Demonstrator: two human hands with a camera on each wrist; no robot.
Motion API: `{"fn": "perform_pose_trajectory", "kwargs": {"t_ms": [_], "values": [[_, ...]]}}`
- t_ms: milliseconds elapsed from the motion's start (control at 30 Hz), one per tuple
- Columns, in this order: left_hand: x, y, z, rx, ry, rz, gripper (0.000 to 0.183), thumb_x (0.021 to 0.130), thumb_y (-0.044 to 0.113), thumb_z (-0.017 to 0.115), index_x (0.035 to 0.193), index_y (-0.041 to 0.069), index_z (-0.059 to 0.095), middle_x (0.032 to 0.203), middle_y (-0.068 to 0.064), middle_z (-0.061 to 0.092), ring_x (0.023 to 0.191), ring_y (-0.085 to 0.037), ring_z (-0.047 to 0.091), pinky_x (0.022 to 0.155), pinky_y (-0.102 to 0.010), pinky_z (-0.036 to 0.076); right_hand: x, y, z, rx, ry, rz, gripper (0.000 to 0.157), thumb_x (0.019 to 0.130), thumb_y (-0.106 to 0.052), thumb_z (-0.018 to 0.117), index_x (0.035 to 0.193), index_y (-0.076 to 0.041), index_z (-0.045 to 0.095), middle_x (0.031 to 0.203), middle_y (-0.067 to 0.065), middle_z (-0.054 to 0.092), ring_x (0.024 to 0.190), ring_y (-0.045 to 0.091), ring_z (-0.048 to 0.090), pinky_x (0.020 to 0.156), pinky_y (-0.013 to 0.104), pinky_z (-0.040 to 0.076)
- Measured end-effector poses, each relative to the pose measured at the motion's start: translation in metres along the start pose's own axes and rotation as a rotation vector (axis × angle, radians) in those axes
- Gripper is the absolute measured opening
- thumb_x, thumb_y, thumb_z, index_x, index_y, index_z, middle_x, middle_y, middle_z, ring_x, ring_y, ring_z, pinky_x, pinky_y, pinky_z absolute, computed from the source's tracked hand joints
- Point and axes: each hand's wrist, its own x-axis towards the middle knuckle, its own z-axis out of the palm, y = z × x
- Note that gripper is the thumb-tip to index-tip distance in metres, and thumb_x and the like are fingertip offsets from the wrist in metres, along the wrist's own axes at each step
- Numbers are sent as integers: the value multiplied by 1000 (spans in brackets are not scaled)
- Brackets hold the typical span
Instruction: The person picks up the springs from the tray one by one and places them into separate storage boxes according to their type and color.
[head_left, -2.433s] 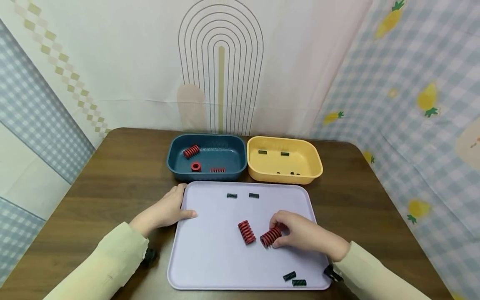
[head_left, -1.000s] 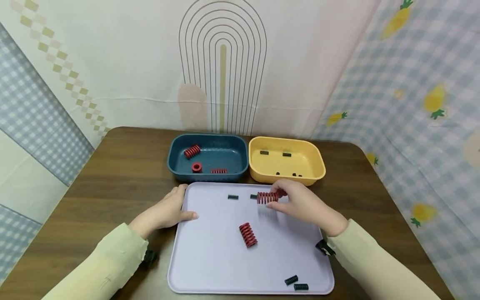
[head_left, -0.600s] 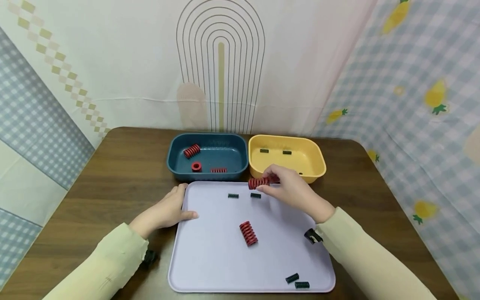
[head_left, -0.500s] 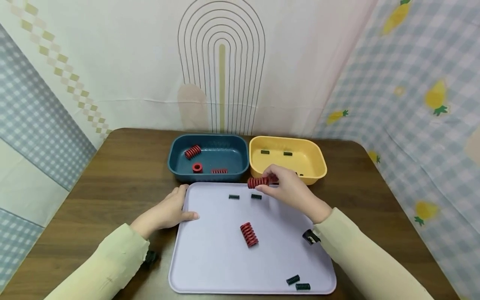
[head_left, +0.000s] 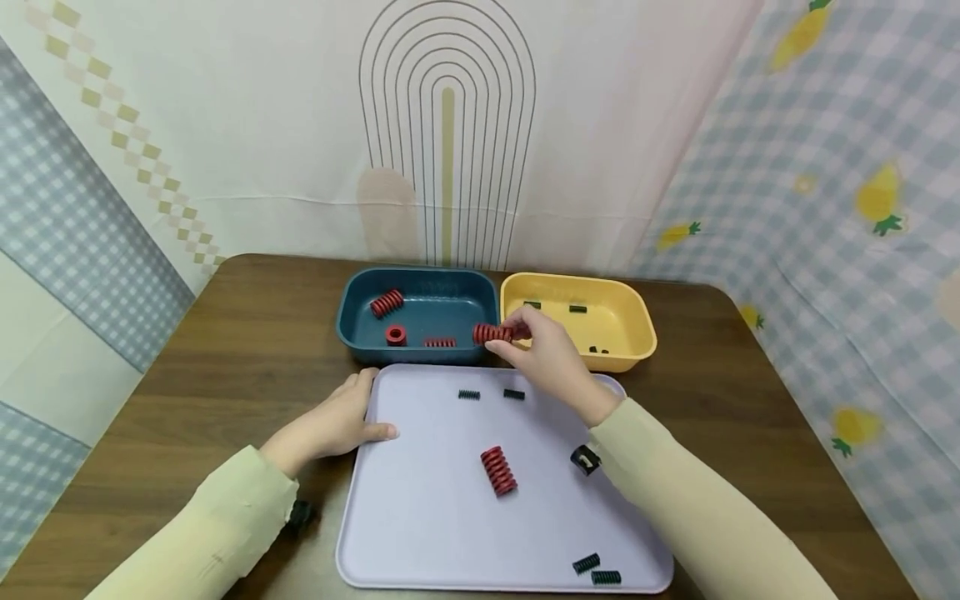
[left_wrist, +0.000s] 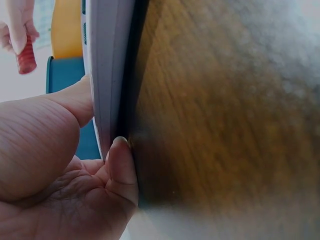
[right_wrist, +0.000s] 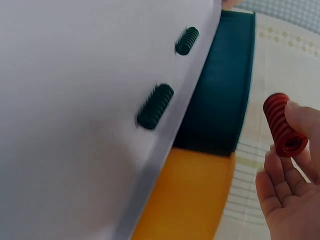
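My right hand (head_left: 547, 354) pinches a red coil spring (head_left: 491, 333) between thumb and fingers, above the right end of the blue bin (head_left: 345, 333). The right wrist view shows this red spring (right_wrist: 280, 120) end-on, with the thumb against its side. At the tray's far left corner my left hand (head_left: 337, 417) grips the lilac tray (head_left: 420, 517). In the left wrist view its fingers (left_wrist: 122, 167) lie along the tray's outer side, the thumb over the rim. Another red spring (head_left: 498, 471) lies mid-tray.
Two small dark green springs lie near the tray's far edge, one dark green spring (head_left: 468, 395) at left. Two more, including a dark green spring (head_left: 606, 577), lie at the near right corner. Several red springs are in the blue bin; the yellow bin (head_left: 645, 337) holds small green ones.
My right hand has picked the red spring up off the tray and carried it away from me and leftward, past the tray's far edge to over the blue bin. The left hand has stayed put.
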Motion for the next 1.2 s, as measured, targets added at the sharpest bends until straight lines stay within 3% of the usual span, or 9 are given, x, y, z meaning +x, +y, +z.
{"fn": "perform_pose_trajectory", "kwargs": {"t_ms": [400, 700, 967, 1200], "values": [[1, 5, 3, -4, 8, 22, 101, 81, 45, 76, 146, -8, 19, 140, -31, 35, 127, -40, 39, 105, -55, 32, 31, -10, 31, -101, -9, 41, 30, 88, -40, 71, 104, -16, 61, 98, -3, 60, 95, 23, 55, 78, 36, 47], [3, 5, 6, -12, -1, 22, 103, 80, 46, 76, 146, -8, 19, 141, -31, 34, 128, -40, 38, 106, -54, 31, 35, -6, 39, -181, -64, 53, 28, 89, -40, 69, 104, -17, 65, 97, -4, 62, 94, 18, 52, 80, 35, 45], [5, 1, 4, -12, -3, 13, 103, 79, 46, 77, 146, -7, 18, 140, -31, 33, 128, -40, 37, 106, -55, 31, 25, -5, 20, -142, -96, -22, 14, 97, -29, 61, 102, -17, 67, 99, -4, 63, 97, 18, 55, 85, 36, 47], [5, -2, 2, 1, 0, 4, 102, 81, 44, 76, 147, -6, 17, 140, -31, 33, 129, -41, 37, 106, -54, 31, -9, 8, -12, -103, -133, -48, 12, 94, -25, 66, 101, -16, 67, 97, -5, 63, 94, 12, 58, 88, 37, 49]]}}
